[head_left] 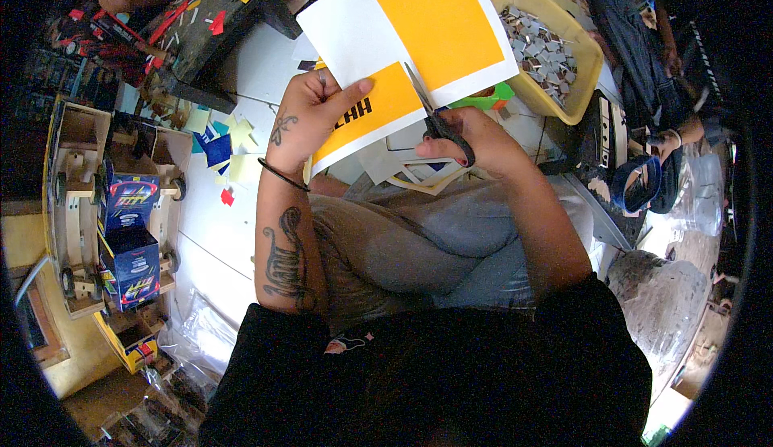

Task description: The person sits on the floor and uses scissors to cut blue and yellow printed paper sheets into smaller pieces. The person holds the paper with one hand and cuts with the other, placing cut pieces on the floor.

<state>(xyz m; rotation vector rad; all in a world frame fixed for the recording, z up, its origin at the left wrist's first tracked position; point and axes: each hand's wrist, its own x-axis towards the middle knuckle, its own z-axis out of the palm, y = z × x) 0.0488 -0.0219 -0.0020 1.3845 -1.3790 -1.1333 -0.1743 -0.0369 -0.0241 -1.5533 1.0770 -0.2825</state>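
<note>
My left hand [312,117] pinches the left part of a white sheet with yellow printed panels [439,24], thumb on top. Black lettering shows on the lower yellow panel, partly behind that thumb. In my right hand [481,139] are black-handled scissors [439,127], fingers in the loops. Their blades reach into the sheet from its lower edge, between the two yellow panels, and point up and to the left. The sheet is tilted above my crossed legs. Other paper pieces [423,169] lie just under the scissors, partly hidden by my right hand.
A yellow tub [584,101] of small pale pieces stands at the right. At the left are wooden toy trucks [80,197] with dark blue boxes [131,246]. Paper scraps [217,147] litter the tiled floor. A dark low bench [217,28] and other people's limbs [668,137] are around.
</note>
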